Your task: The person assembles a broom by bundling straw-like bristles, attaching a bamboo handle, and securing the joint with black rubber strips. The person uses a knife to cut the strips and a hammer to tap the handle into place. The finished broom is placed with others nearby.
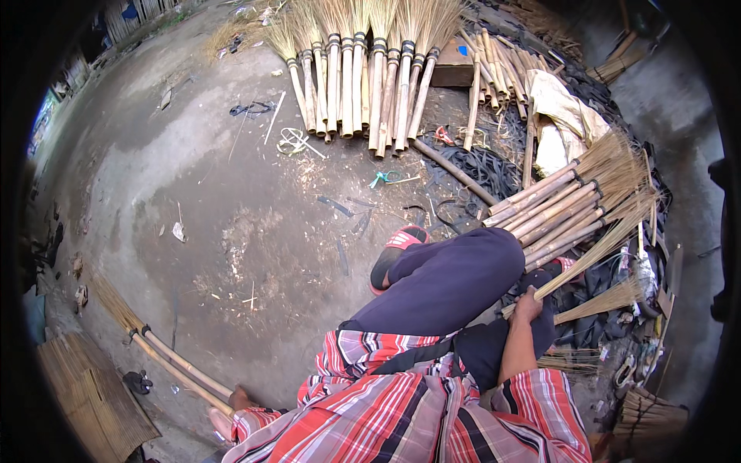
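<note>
Bamboo-handled broom point(575, 266) lies slanting across the person's knee, its handle end gripped in the closed right hand point(528, 305), beside a stack of finished brooms point(567, 204). The left hand point(239, 399) rests fingers closed on two brooms point(166, 356) on the concrete floor point(231, 193).

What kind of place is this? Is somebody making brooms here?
It looks like an outdoor broom-making yard. A row of finished bamboo-handled straw brooms lies on the bare concrete ground, a second stack of brooms sits nearby, and the right hand grips a half-made straw broom.
</note>
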`<state>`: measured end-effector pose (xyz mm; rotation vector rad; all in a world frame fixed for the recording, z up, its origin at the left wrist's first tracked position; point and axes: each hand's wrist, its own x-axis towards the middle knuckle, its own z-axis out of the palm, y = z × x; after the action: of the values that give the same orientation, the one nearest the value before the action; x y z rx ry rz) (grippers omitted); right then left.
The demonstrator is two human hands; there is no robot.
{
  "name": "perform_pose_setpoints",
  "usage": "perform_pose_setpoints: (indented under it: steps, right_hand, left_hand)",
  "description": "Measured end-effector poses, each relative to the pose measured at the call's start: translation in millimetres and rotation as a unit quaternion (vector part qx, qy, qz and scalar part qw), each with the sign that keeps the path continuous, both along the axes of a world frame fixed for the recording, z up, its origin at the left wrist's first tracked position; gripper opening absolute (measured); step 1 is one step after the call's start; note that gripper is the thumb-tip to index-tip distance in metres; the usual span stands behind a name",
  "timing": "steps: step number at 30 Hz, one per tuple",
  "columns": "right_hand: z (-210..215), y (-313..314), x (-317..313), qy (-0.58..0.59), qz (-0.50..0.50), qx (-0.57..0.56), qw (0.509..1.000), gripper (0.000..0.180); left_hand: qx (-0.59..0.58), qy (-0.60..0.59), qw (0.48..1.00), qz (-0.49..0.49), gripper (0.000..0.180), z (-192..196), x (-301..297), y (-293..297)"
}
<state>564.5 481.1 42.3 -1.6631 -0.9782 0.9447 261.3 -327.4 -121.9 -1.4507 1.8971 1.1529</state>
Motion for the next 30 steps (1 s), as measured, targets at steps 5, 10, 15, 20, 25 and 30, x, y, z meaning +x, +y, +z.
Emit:
perform_pose_setpoints:
  steps: [5, 10, 15, 20, 25, 30]
  right_hand:
    - [1.7, -2.0, 4.4, 0.006, 0.005, -0.015, 1.000, 0.028]
    - [5.2, 0.1, 4.8, 0.012, 0.011, -0.016, 1.000, 0.028]
    - [6.4, -1.8, 8.0, 0.040, 0.017, -0.012, 0.999, 0.027]
    - [3.7, -3.4, 11.3, 0.042, 0.010, -0.024, 0.999, 0.022]
    - [1.2, -0.6, 10.4, 0.032, 0.011, -0.008, 0.999, 0.020]
    - [1.5, -3.2, 9.2, 0.023, 0.009, 0.010, 1.000, 0.024]
  left_hand:
    - [-0.106, -0.117, 0.986, -0.057, 0.048, -30.5, -10.6, 7.0]
    - [-0.324, -0.054, 0.935, -0.133, 0.049, -15.8, -15.3, 48.1]
    - [-0.435, -0.079, 0.886, -0.139, 0.040, 16.3, -10.0, 41.9]
    - [-0.380, -0.063, 0.910, -0.151, 0.038, 16.0, -9.5, 36.8]
    - [-0.312, -0.034, 0.937, -0.155, 0.036, 8.9, -14.3, 36.1]
    - [-0.218, -0.009, 0.966, -0.142, 0.034, 0.0, -17.6, 36.1]
